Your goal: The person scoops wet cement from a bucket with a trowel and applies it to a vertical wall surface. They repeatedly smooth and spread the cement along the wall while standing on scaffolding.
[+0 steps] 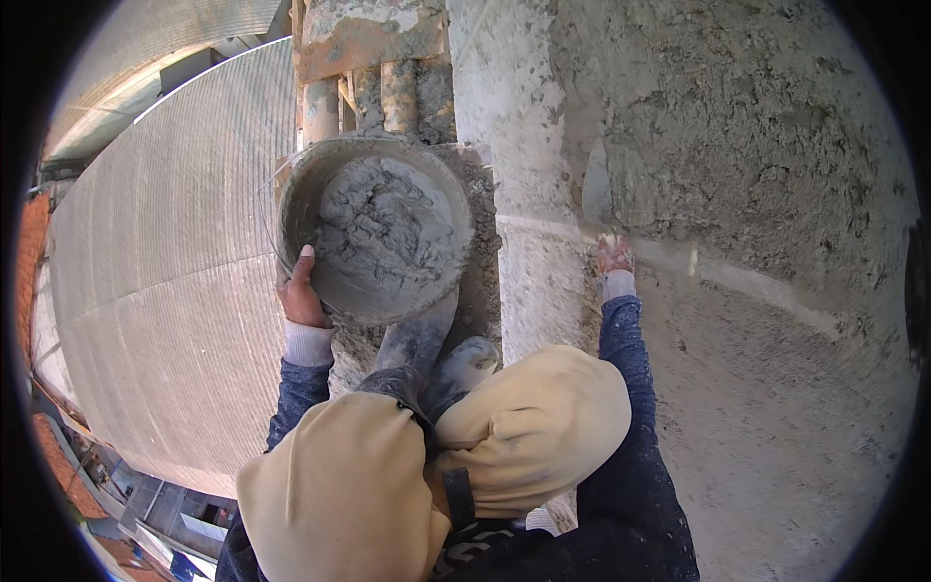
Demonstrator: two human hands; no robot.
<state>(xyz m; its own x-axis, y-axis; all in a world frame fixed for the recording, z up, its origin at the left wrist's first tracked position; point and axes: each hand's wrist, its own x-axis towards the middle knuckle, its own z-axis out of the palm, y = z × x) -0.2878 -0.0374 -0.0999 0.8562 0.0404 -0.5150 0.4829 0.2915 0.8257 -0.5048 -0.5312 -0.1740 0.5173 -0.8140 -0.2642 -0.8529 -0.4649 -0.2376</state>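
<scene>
A round bucket (456, 242) of wet grey mortar (383, 223) stands in front of my feet. My left hand (304, 293) grips its left rim, thumb inside and fingers hidden behind the wall of the bucket. Off to the right, my right hand (615, 254) is closed on a trowel (597, 184), its grey blade pointing away from me against the wall. Most of the trowel's handle is hidden in the hand.
Rough, freshly coated wall (756, 145) fills the right side, crossed by a pale strip (756, 281). Below on the left spreads a corrugated roof (175, 262). Mortar-splashed poles (398, 95) lie beyond the bucket. My boots (465, 364) stand on a narrow ledge beside the drop.
</scene>
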